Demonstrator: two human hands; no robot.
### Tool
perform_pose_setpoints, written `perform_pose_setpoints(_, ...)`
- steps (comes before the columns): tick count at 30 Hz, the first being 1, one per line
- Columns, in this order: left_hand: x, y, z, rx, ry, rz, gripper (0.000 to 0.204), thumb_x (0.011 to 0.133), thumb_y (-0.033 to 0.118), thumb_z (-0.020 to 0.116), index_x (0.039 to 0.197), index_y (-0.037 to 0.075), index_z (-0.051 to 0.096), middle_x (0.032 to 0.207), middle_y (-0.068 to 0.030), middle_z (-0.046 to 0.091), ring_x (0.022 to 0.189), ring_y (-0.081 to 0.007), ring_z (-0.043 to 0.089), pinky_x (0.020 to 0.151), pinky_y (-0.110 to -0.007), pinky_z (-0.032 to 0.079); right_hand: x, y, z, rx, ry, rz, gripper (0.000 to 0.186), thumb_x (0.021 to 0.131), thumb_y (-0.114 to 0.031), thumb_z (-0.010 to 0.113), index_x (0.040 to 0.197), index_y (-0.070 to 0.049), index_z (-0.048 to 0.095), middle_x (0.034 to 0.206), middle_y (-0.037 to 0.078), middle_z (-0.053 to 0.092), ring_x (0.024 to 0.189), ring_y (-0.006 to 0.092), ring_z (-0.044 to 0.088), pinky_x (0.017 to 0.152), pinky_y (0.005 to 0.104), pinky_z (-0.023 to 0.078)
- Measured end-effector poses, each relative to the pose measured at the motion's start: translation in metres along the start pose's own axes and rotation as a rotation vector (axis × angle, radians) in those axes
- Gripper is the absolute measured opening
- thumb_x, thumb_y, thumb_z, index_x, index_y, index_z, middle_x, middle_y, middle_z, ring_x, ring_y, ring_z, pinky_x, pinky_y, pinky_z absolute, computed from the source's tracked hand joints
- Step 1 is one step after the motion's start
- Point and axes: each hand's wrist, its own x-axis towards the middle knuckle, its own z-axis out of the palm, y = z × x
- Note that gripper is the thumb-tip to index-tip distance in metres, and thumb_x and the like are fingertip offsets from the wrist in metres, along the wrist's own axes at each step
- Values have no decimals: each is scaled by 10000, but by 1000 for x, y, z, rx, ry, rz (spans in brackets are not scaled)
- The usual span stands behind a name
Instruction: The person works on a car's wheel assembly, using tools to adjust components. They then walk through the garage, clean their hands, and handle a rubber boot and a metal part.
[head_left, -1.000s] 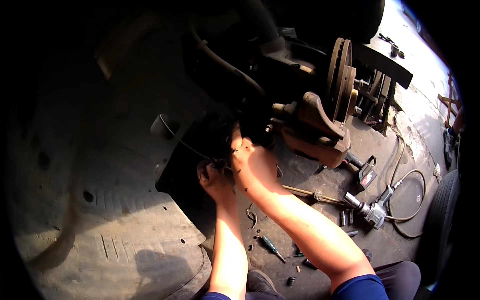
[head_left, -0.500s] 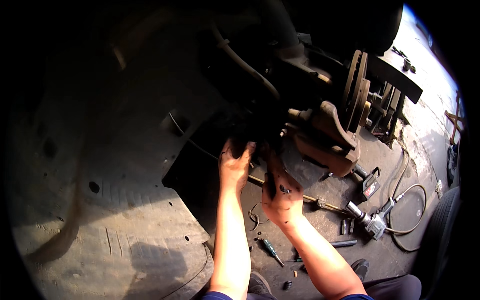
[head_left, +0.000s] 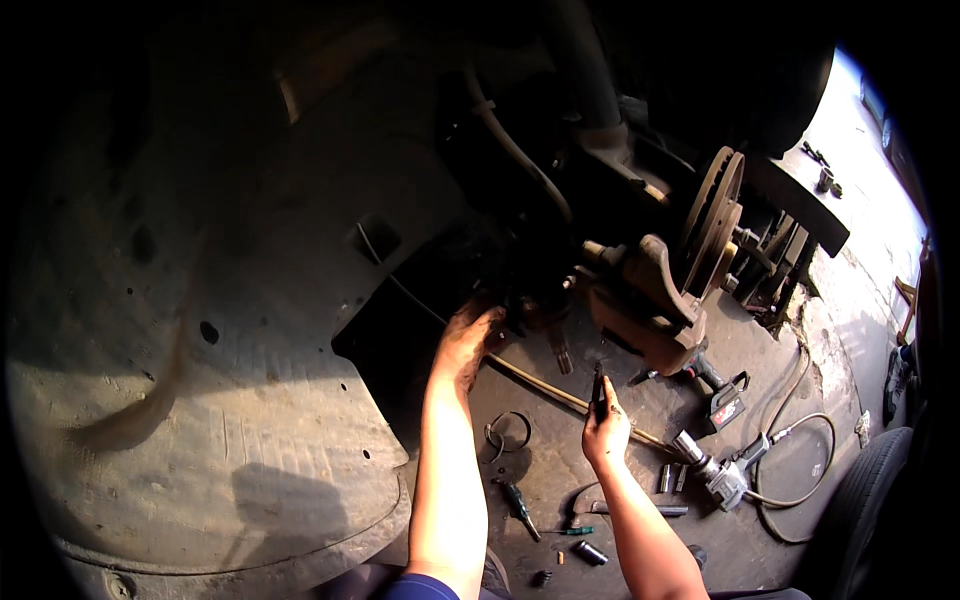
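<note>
In deep shadow, my left hand (head_left: 468, 345) is curled at a dark drive shaft, its blackened fingers closed against it and partly hidden. The shaft's splined end (head_left: 562, 355) points down beside the hand. My right hand (head_left: 606, 432) is apart from the shaft, below the brake caliper (head_left: 640, 325); its dirty fingers stretch upward, and no held object can be made out. Above the caliper stands the brake disc (head_left: 712, 215). A yellowish hose (head_left: 540, 384) runs along the floor behind both forearms.
A grey impact wrench (head_left: 722, 482) with a coiled hose lies at right, near a cordless tool (head_left: 722, 398). Sockets (head_left: 666, 478), a screwdriver (head_left: 519, 508) and a ring clamp (head_left: 512, 432) lie on the floor. A tyre (head_left: 868, 490) stands far right; a wheel-arch liner (head_left: 230, 420) fills the left.
My right hand has left the shaft and moved down and right, uncovering the splined end. My left hand stays at the shaft. The view has shifted slightly.
</note>
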Motion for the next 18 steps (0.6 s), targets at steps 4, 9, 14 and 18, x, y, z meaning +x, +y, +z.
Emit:
perform_pose_setpoints(4, 8, -13, -2, -115, -81, -87, 465, 978, 250, 712, 1414, 112, 627, 1241, -63, 712, 1066, -232, 700, 891, -416, 558, 29, 12, -2, -290, -152, -46, 462, 1066, -288, 573, 1412, 13, 620, 1208, 287, 719, 1163, 435, 685, 1020, 470, 539)
perform_pose_setpoints(9, 8, -36, 1, -434, -44, -128, 452, 907, 143, 704, 1344, 50, 633, 1112, -114, 719, 928, -244, 713, 846, -439, 601, 60, -45, -19, 289, -138, -142, 450, 1117, -330, 521, 1397, 9, 614, 1178, 226, 728, 1104, 314, 712, 961, 391, 568)
perform_pose_setpoints(14, 22, -58, -10, -348, -125, -64, 577, 838, 88, 729, 1401, 54, 607, 1187, -113, 713, 1020, -230, 695, 843, -399, 579, 54, -127, -23, 738, -465, 70, 498, 1123, -447, 523, 1381, -25, 588, 993, 92, 688, 843, 142, 650, 741, 290, 537)
perform_pose_setpoints(18, 27, -61, 3, -359, -354, 37, 638, 836, 52, 737, 1451, 65, 569, 1291, -99, 688, 1086, -232, 670, 830, -360, 567, 64, -112, 2, 493, -237, -103, 468, 1113, -496, 528, 1342, -90, 570, 771, -4, 540, 635, 94, 477, 595, 275, 414)
